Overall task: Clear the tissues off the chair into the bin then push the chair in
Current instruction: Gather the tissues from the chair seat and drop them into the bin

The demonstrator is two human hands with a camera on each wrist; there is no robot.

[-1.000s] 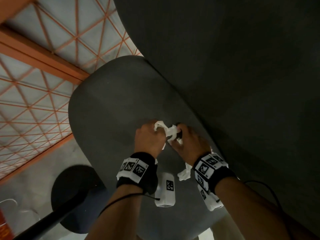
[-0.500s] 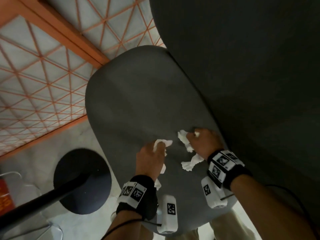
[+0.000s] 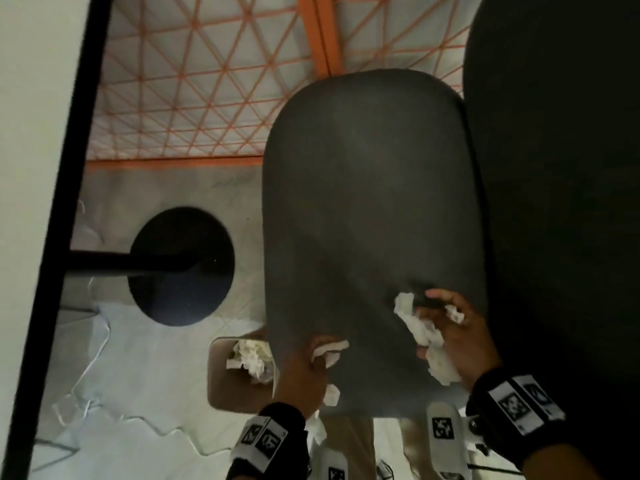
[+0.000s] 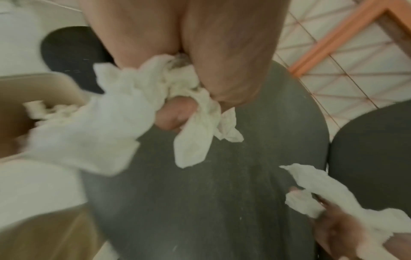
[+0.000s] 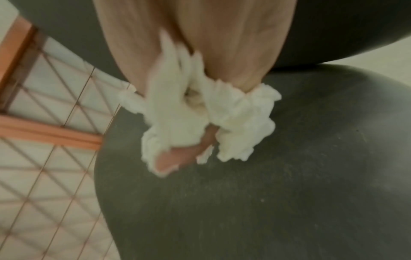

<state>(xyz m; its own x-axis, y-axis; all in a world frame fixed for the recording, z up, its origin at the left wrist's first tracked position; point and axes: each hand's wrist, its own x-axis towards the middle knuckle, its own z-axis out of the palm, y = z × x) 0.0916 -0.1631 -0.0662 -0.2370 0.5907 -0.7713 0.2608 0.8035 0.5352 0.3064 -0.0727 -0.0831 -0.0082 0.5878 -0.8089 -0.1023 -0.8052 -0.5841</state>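
A dark grey chair seat (image 3: 370, 202) fills the middle of the head view, its backrest (image 3: 561, 202) rising on the right. My left hand (image 3: 308, 365) grips crumpled white tissues (image 3: 329, 351) at the seat's near left edge, beside a tan bin (image 3: 221, 372) that holds more tissues (image 3: 249, 355). In the left wrist view the same tissues (image 4: 138, 109) bulge from my curled fingers. My right hand (image 3: 450, 330) grips another wad of tissue (image 3: 419, 327) over the seat's near right part, also bunched in the fist (image 5: 200, 116) in the right wrist view.
A black round table base (image 3: 180, 268) and its post stand on the floor left of the chair. A white table edge with a black rim (image 3: 69, 168) runs down the left side. Orange-lined floor tiles (image 3: 207, 81) lie beyond. My legs stand below the seat.
Both hands have drawn apart, each with its own tissues. The left hand moved to the seat's left edge towards the bin, which has come into view. The view swung left.
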